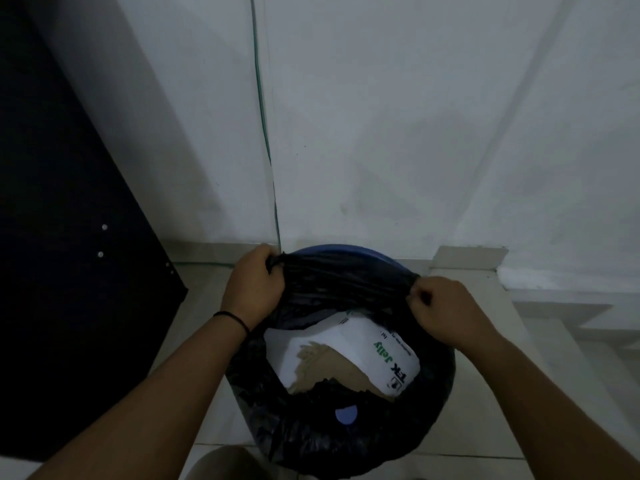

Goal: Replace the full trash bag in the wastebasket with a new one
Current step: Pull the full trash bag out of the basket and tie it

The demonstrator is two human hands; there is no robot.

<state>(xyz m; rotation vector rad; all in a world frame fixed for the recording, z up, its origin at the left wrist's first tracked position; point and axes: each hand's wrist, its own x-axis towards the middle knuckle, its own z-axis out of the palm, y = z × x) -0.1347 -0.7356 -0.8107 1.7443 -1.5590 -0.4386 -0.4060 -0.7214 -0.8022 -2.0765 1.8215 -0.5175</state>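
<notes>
Seen from above, a person's two bare hands work at a black trash bag that lines a round blue wastebasket standing on a pale tiled floor against a white wall. The left hand has its fingers curled tight around a bunched fold of the bag's far rim, on the left. The right hand pinches the same far rim on the right, so the plastic stretches between them. Inside the bag lies torn white and brown packaging with green lettering. A dark cabinet stands to the left.
</notes>
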